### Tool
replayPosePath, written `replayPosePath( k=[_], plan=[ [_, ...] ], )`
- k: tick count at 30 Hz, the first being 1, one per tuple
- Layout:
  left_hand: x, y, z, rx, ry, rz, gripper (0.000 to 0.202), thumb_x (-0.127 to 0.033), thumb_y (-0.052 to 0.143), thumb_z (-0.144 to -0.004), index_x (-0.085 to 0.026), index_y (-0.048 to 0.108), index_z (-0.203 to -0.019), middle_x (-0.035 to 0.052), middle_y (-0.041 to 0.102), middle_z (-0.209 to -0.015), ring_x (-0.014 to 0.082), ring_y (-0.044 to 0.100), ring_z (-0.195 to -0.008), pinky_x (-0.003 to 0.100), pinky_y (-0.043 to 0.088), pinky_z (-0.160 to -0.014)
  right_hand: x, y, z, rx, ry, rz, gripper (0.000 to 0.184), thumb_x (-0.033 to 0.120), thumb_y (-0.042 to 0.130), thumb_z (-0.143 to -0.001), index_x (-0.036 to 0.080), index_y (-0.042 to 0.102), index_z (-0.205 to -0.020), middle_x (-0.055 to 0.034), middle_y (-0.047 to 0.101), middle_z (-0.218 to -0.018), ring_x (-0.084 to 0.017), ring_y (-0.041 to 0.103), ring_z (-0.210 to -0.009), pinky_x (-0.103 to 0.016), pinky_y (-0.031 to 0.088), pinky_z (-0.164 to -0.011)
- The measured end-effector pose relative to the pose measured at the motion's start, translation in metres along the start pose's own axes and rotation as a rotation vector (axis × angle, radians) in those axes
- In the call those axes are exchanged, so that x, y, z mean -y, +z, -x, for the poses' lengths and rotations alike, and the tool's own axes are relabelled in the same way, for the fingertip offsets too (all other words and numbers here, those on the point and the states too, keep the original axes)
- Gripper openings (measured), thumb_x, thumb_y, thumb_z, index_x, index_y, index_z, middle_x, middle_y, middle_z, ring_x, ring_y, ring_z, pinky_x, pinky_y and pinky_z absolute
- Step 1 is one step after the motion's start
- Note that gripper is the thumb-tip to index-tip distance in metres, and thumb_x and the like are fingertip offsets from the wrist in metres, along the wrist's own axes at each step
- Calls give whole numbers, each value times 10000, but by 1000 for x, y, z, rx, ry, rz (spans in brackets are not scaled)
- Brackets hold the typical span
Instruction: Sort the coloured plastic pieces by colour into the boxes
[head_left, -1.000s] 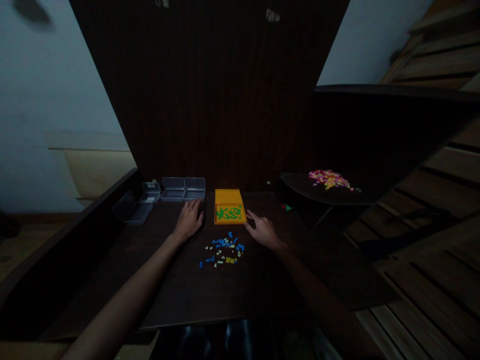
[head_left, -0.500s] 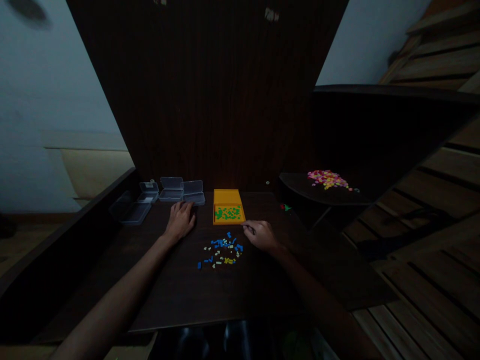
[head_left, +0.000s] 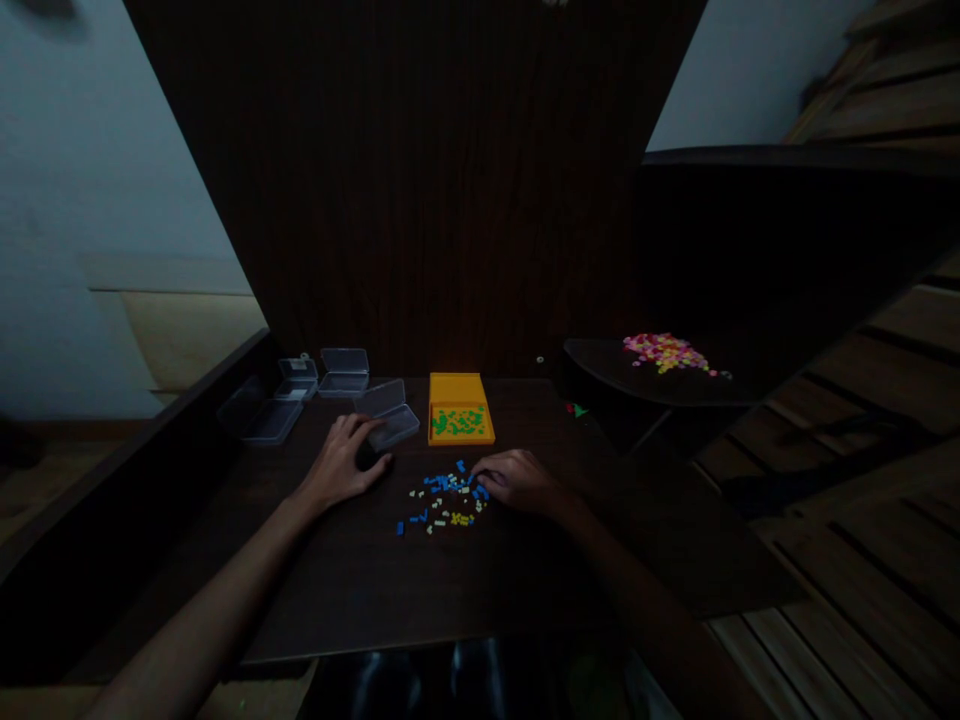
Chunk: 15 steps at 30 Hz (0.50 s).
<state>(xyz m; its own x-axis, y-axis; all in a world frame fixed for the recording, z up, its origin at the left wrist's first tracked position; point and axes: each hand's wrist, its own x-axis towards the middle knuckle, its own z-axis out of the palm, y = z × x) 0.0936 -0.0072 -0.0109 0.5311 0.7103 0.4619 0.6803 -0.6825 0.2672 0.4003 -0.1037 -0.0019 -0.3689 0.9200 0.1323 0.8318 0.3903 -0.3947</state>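
A dark wooden table (head_left: 375, 580) holds a scatter of small blue, white and yellow pieces (head_left: 444, 500). Behind them lies an open orange box (head_left: 459, 412) with green pieces inside. My left hand (head_left: 341, 465) grips a small clear plastic box (head_left: 390, 415), open and tilted, just left of the orange box. My right hand (head_left: 514, 478) rests curled at the right edge of the scattered pieces, fingertips touching the blue ones. What its fingers hold, if anything, is too dark to make out.
More clear plastic boxes (head_left: 300, 385) sit open at the table's back left. A pile of pink and yellow pieces (head_left: 666, 352) lies on a dark round side surface at the right. A tiny red and green piece (head_left: 574, 409) lies near it. A dark panel stands behind the table.
My left hand has pulled one clear box out of the back row toward me. My right hand moved from beside the orange box down to the scattered pieces.
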Motion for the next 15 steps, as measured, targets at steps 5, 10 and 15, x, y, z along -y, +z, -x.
replayPosePath(
  k=[5,10,15],
  plan=[
    [4,-1,-3,-37,-100,-17,626,-568,613,-755,-183,520,-1239,111,454,-1140,292,472,-1081,463,467,-947,-1,2,-1,15,10,-16,229,244,536,-863,251,715,-1006,-4,725,-846,-128,621,-697,-220,407,-662],
    [4,2,-3,-41,-230,23,675,-634,621,-726,-175,544,-1215,98,430,-1087,287,495,-1063,461,486,-932,-4,3,-2,17,0,-43,216,250,533,-873,249,721,-979,-6,728,-857,-132,641,-734,-222,422,-688],
    [12,6,-4,-19,-287,49,693,-650,616,-719,-180,555,-1225,113,421,-1147,311,481,-1119,494,453,-977,-5,3,-2,20,10,-45,223,254,527,-880,251,712,-1004,-3,731,-874,-132,647,-756,-222,430,-712]
  ],
)
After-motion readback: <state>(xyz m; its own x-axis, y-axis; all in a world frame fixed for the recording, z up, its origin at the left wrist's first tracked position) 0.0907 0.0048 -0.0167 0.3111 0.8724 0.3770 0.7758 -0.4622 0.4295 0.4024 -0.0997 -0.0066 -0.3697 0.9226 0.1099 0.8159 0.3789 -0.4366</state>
